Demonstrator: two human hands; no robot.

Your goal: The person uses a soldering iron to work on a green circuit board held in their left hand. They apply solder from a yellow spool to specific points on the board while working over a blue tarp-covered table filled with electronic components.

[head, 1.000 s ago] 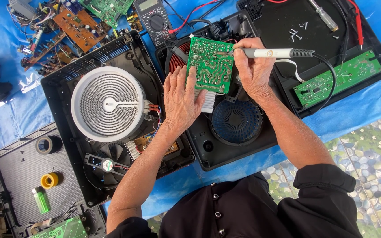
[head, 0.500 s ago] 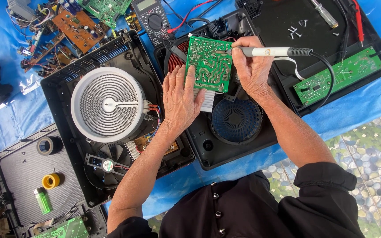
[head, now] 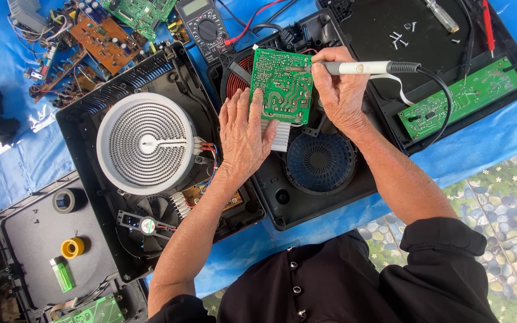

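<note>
- Left hand (head: 243, 134): flat, fingers extended, pressing the green circuit board (head: 282, 85) by its left edge over the open black cooker housing (head: 306, 179).
- Right hand (head: 341, 90): closed around the soldering iron (head: 363, 67), tip on the board.
- Advice: keep the board pinned; touch one joint only, briefly.

Makeshift electronics repair spot on the floor

Opened cooker housings (head: 151, 179), loose circuit boards (head: 100, 39) and a multimeter (head: 204, 27) lie on a blue tarp (head: 498, 137) over pebble-patterned tiles (head: 510, 203).
</note>
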